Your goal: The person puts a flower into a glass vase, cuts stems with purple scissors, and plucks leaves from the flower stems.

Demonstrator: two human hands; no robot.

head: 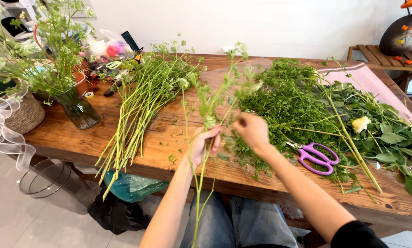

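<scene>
Far left: woven wicker basket [24,112] with sheer white ribbon [4,133] trailing off the edge of the brown wooden plank table [169,156]. Beside it, clear glass vase [79,110] holding tall green sprigs. Next along, loose bundle of long pale-green stems [132,115] laid diagonally, cut ends overhanging the near table edge. Centre: left hand [202,144] closed in a fist round a thin green flowering stem [209,108], held upright, lower end hanging past the table edge over the lap. Right hand [252,131] just beside, fingers pinched narrow at the stem's foliage; exact contact blurred. Right of it: heap of feathery green cuttings [284,101], purple-handled scissors [316,156] lying flat, then leafy stems with one pale yellow bloom [361,124] on pink wrapping paper [371,80].
</scene>
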